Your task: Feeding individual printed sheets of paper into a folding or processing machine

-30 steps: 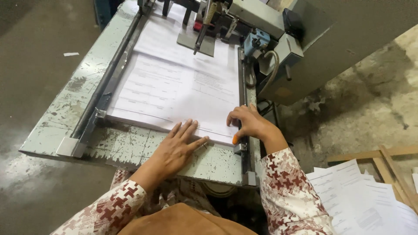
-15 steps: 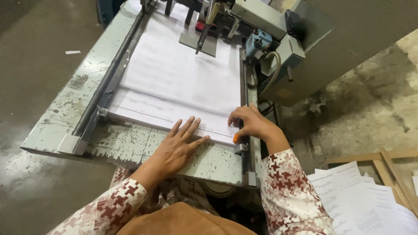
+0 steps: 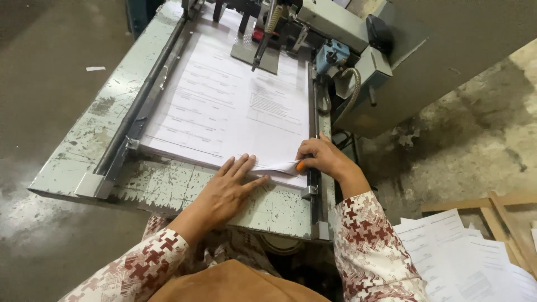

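Left hand (image 3: 226, 190) flat and open, fingers spread on the near edge of the printed paper stack (image 3: 229, 109) ahead of it, right hand (image 3: 321, 159) just beside, pinching lifted corner sheets, loose printed sheets (image 3: 464, 257) lying far right

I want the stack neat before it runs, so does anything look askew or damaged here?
Yes. At the near right corner of the white printed paper stack, a few top sheets are lifted and buckled between the left hand and right hand. The pale green metal feed table has badly chipped paint.
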